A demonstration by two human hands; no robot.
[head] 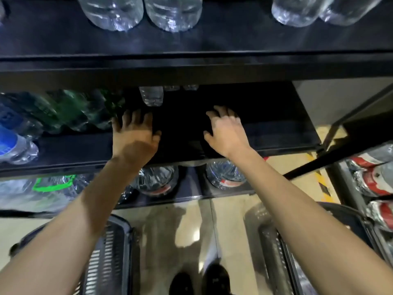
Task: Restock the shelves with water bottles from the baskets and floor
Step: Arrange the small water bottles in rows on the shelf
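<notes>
While both arms reach in, the black metal shelf point(276, 133) lies under all the fingers. Far below the fingers, a dark slatted plastic basket point(110, 252) sits on the floor. Left of the left fingers, clear plastic bottles with green labels point(74, 109) crowd the shelf. The left hand point(136, 135) keeps its fingers straight and slightly spread, holding nothing. The right hand point(225, 133) has its fingers spread and loosely bent, also holding nothing. Just beyond the left fingertips sits a small clear plastic water bottle point(151, 95).
</notes>
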